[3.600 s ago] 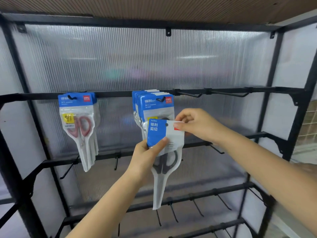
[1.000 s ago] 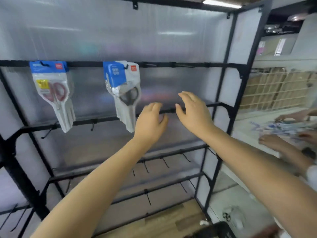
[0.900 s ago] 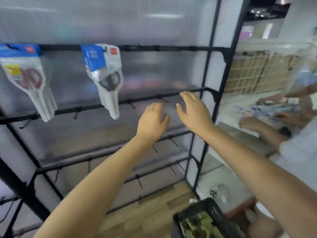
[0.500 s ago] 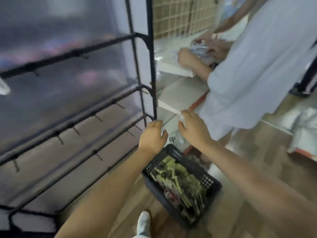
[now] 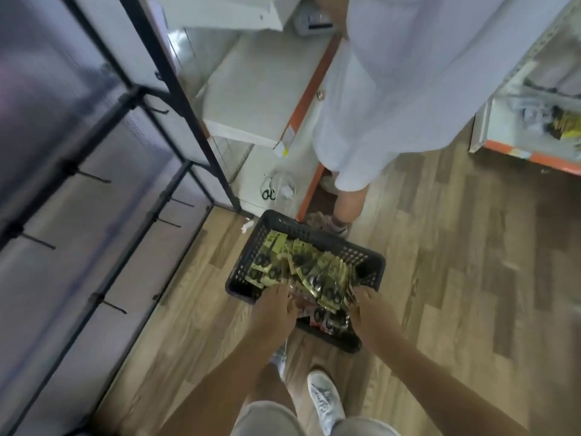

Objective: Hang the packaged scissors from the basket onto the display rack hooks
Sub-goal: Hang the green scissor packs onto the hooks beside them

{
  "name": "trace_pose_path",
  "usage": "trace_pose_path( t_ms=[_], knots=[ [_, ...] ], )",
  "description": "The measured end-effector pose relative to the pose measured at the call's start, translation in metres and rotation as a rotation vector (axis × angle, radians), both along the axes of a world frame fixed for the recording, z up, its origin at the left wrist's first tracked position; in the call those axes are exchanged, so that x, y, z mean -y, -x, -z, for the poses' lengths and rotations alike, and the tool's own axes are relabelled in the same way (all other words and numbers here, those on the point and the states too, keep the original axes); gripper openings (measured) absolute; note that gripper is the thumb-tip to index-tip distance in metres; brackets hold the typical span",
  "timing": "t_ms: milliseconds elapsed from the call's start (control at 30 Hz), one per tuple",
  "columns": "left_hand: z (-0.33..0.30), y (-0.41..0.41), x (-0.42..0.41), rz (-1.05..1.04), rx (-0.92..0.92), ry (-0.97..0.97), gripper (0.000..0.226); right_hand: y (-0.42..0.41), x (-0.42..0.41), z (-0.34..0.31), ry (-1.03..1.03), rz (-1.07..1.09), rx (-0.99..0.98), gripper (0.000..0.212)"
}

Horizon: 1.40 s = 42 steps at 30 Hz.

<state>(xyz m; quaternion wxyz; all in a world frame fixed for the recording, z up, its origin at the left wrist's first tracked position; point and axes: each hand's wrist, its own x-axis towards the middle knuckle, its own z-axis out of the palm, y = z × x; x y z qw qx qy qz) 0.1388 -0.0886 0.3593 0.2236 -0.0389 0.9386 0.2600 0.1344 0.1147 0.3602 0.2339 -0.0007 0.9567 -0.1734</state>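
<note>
A black plastic basket (image 5: 361,258) stands on the wooden floor below me, filled with several packaged scissors (image 5: 301,272) in yellow-green cards. My left hand (image 5: 275,309) reaches into the near left side of the pile. My right hand (image 5: 369,309) reaches into the near right side. Both sets of fingertips are buried among the packs, so I cannot see whether either grips one. The black display rack (image 5: 176,83) with its bare hooks (image 5: 94,177) runs along the left.
A person in a white garment (image 5: 408,73) stands just beyond the basket, one foot (image 5: 338,228) touching its far rim. A white shelf unit with an orange edge (image 5: 301,102) lies behind. My own white shoe (image 5: 323,401) is below the basket.
My view swung from the rack down to the floor. Both hands dropped from in front of the rack into the basket's pile of packs.
</note>
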Motion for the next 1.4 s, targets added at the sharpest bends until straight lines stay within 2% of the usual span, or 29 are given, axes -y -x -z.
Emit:
trace_pose_path(
  t_ms=[167, 333, 533, 700, 867, 933, 1033, 1167, 1300, 1400],
  knots=[
    [0.073, 0.002, 0.044, 0.096, 0.168, 0.074, 0.016, -0.016, 0.012, 0.052, -0.097, 0.099, 0.158, 0.037],
    [0.134, 0.023, 0.060, 0.123, 0.228, 0.160, 0.021, -0.006, 0.017, 0.111, -0.101, 0.188, 0.194, 0.030],
    [0.214, 0.060, 0.039, 0.212, 0.226, 0.166, 0.038, 0.014, 0.017, 0.201, -0.054, 0.233, 0.192, 0.041],
    [0.295, 0.092, 0.009, 0.252, 0.205, 0.181, 0.032, 0.024, 0.007, 0.277, -0.033, 0.271, 0.170, 0.043],
    [0.353, 0.109, -0.023, 0.343, 0.176, 0.154, 0.037, 0.044, -0.010, 0.337, 0.031, 0.324, 0.168, 0.045],
    [0.408, 0.120, -0.046, 0.363, 0.141, 0.168, 0.041, 0.057, -0.017, 0.395, 0.058, 0.342, 0.149, 0.041],
    [0.418, 0.135, -0.061, 0.353, 0.075, 0.168, 0.041, 0.077, -0.011, 0.417, 0.091, 0.378, 0.095, 0.039],
    [0.453, 0.145, -0.084, 0.405, 0.011, 0.274, 0.045, 0.091, -0.005, 0.469, 0.069, 0.364, 0.058, 0.047],
    [0.474, 0.155, -0.104, 0.354, -0.007, 0.362, 0.049, 0.089, 0.003, 0.498, -0.033, 0.375, 0.093, 0.056],
    [0.479, 0.161, -0.109, 0.268, 0.022, 0.358, 0.043, 0.079, 0.016, 0.504, -0.012, 0.412, 0.063, 0.055]
  ],
)
